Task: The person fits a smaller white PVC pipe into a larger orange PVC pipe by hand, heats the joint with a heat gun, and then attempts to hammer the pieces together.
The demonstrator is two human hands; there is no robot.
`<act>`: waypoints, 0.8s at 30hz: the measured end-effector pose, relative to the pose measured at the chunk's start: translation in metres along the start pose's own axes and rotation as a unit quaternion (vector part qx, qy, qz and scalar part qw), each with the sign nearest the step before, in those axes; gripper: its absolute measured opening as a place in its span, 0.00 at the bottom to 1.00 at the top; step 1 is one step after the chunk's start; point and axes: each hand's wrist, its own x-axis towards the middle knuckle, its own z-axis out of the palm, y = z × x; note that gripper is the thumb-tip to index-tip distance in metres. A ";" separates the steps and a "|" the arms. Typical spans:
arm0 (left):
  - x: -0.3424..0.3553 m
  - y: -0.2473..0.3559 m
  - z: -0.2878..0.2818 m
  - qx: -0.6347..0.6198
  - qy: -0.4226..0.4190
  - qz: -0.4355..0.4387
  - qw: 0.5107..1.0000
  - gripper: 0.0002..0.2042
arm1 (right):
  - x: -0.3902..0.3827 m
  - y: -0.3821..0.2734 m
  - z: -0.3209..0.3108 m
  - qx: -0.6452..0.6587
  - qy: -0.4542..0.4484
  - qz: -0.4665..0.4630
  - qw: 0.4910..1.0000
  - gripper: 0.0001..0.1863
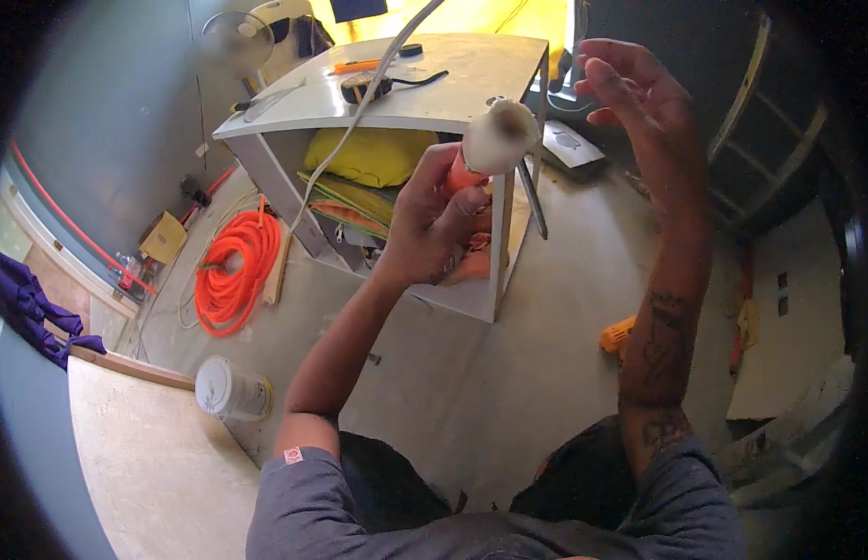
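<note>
My left hand (434, 219) is closed around the orange-red shaft (463, 175) of an object with a rounded white end (500, 138). A dark hollow shows in that white end, though its kind is not clear. A thin dark metal rod (534, 203) slants down beside it; where the rod joins is hidden. My right hand (639, 89) is raised to the right, apart from the object, with its fingers loosely bent and spread and nothing visible in them. Behind my left hand stands a white cabinet (452, 75) with a yellow bundle (370, 157) on its shelf.
On the cabinet top lie a tape measure (367, 88) and an orange tool (357, 66). A white cable (364, 103) crosses in front. Coiled orange conduit (233, 271) and a white bucket (230, 387) are at left. An orange power tool (618, 334) lies near my right forearm.
</note>
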 end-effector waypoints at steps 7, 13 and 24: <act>0.010 0.008 -0.015 0.255 0.058 0.112 0.959 0.17 | -0.008 -0.015 -0.006 0.058 -0.095 0.068 0.991 0.24; 0.014 0.026 -0.022 0.524 0.093 0.245 0.810 0.19 | -0.010 -0.009 0.013 0.057 -0.159 0.089 0.982 0.29; 0.000 0.025 -0.015 0.723 0.086 0.239 0.643 0.18 | -0.007 0.015 0.047 -0.031 -0.043 0.077 0.996 0.34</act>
